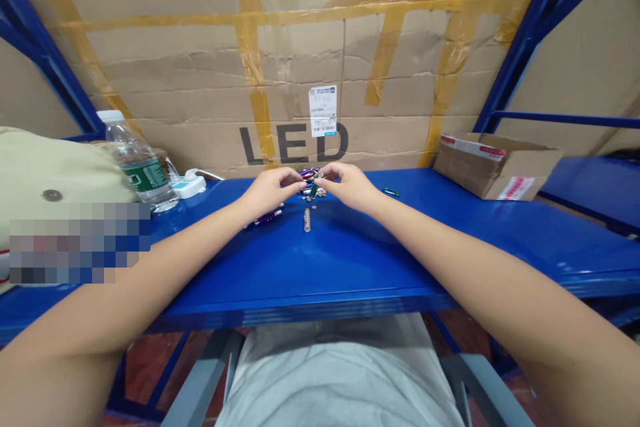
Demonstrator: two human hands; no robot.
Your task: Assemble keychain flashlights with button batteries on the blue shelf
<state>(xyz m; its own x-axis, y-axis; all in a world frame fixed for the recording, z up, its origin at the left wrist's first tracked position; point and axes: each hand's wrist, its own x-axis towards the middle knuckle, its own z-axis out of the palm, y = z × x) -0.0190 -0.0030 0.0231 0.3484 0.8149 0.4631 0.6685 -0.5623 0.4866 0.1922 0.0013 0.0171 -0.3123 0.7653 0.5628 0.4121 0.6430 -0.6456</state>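
Observation:
Both of my hands meet over a small pile of purple and silver metal tubes (310,173) on the blue table. In my right hand (349,185), thumb and fingers pinch a small green metal tube (314,191), held at a slant. Close beside its upper end is my left hand (276,188), with thumb and fingertips closed together; what they hold, if anything, is too small to make out. Small round silver discs like button cells (314,207) lie below the hands. Nearer me a silver tube (307,219) lies lengthwise, and a purple tube (269,217) rests beneath my left wrist.
A green metal piece (391,192) lies right of my hands. An opened cardboard box (493,163) stands at the right. On the left are a water bottle (143,163), a white plug-like device (190,185) and a pale cap (60,167). A large taped carton (200,87) backs the table (350,260).

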